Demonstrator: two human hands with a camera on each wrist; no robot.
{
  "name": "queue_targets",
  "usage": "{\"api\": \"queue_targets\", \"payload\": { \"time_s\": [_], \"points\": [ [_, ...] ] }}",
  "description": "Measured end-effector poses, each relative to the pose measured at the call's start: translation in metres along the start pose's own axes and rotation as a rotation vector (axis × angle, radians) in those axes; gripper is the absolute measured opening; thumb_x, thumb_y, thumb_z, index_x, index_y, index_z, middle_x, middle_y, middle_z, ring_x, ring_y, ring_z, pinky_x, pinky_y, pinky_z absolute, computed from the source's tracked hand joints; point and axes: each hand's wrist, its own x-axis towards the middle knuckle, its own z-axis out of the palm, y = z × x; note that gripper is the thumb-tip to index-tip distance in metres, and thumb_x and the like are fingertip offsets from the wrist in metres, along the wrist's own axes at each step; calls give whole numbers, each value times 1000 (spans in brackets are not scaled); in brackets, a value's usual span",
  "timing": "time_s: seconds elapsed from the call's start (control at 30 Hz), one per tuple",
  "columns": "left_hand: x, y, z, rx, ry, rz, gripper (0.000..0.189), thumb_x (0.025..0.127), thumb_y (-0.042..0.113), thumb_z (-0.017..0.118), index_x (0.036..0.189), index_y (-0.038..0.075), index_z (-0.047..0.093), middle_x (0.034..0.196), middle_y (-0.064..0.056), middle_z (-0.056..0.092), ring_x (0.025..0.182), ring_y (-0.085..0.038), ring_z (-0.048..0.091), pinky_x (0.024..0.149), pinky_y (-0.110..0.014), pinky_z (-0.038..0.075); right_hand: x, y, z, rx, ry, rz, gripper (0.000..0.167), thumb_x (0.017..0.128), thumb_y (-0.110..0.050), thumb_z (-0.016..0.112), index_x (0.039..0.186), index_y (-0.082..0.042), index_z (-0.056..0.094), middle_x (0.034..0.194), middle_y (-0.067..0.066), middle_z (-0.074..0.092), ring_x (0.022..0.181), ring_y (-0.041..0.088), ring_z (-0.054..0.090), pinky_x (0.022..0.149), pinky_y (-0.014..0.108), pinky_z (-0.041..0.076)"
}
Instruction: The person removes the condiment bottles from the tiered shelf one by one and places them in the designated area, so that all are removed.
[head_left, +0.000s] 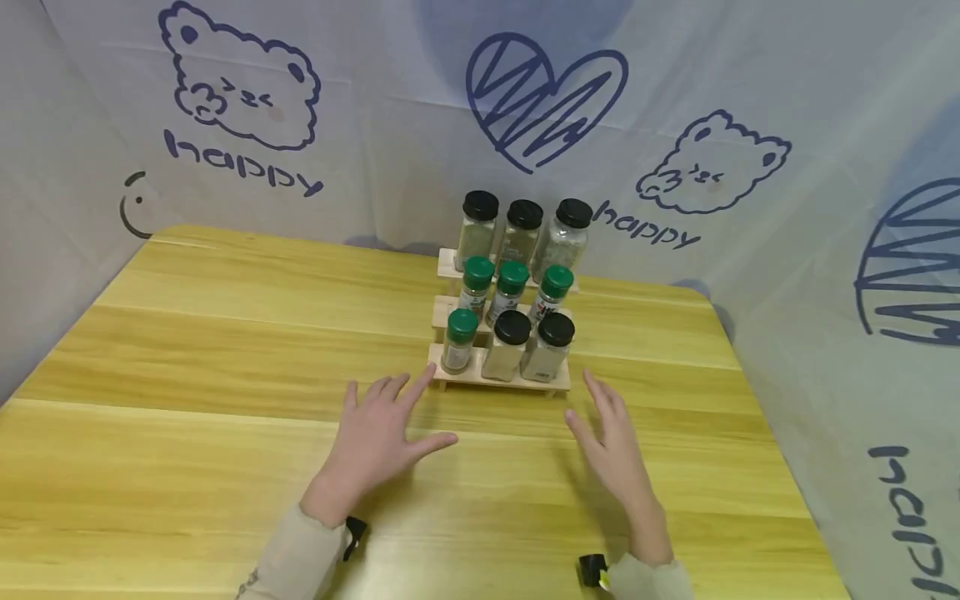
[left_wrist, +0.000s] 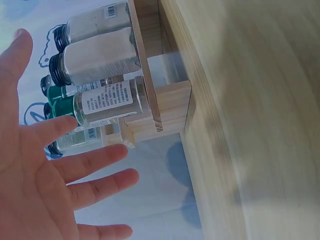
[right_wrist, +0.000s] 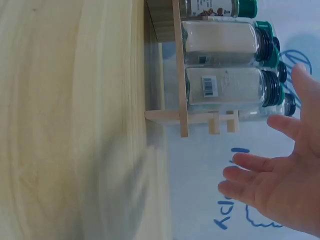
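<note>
A three-step wooden spice rack [head_left: 498,382] stands on the table, with three jars on each step. The front step carries a green-capped jar [head_left: 458,342] at left and two black-capped jars [head_left: 507,346] beside it. On the middle step are green-capped jars [head_left: 553,292]; taller black-capped jars [head_left: 562,239] fill the top one. My left hand [head_left: 375,437] is held with fingers spread just in front of the rack's left end. Off the front right corner, my right hand [head_left: 615,446] has its fingers extended, palm facing inward. Neither hand holds anything.
The rack stands near the back of the wooden table [head_left: 225,350]. Behind it hangs a white cloth [head_left: 405,125] with drawn bears, hearts and writing, which also runs along the right side. Each wrist wears a small black camera [head_left: 592,570].
</note>
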Motion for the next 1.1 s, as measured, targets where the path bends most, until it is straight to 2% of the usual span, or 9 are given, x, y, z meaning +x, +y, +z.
{"api": "queue_targets", "payload": {
  "time_s": [0.17,0.37,0.47,0.57,0.7,0.93,1.1],
  "points": [
    [2,-3,2,-73,26,25,81,77,62,52,139,13,33,123,-17,50,111,-35,46,95,-62,23,4,6,-1,112,58,-5,49,92,-18,50,135,0,35,129,27,38,114,40,38,89,58,35],
    [5,-7,7,-252,44,46,70,80,41,63,133,2,39,118,-19,54,106,-37,50,93,-54,34,6,12,-1,221,78,80,44,92,-12,51,132,2,40,123,25,44,108,36,46,86,49,43],
    [8,-8,6,-358,32,22,65,81,33,65,132,0,41,117,-20,54,105,-35,51,91,-50,38,9,15,-2,248,83,127,42,92,-11,51,130,3,42,119,26,48,105,33,50,85,42,45],
    [12,-10,6,-455,24,-13,61,82,27,66,130,-1,42,118,-20,54,106,-33,51,90,-47,40,14,17,-2,281,83,168,41,91,-10,51,129,3,43,116,27,50,104,32,50,84,27,45],
    [15,-12,6,-530,32,-49,57,80,22,67,127,-2,44,118,-21,53,105,-33,51,89,-47,41,22,20,1,336,76,207,39,91,-7,51,128,5,44,114,28,51,102,30,51,78,14,43],
    [17,-14,7,-572,41,-70,56,78,18,69,125,-3,46,115,-21,54,105,-34,51,89,-49,40,31,25,6,408,67,297,38,90,-4,52,127,4,45,114,27,51,96,23,53,78,22,48],
    [19,-15,7,-589,38,-84,57,78,18,70,125,-3,46,115,-21,54,105,-34,51,89,-49,40,39,29,9,476,69,345,39,89,-2,52,127,5,45,114,30,50,89,10,55,76,22,49]
  ]
}}
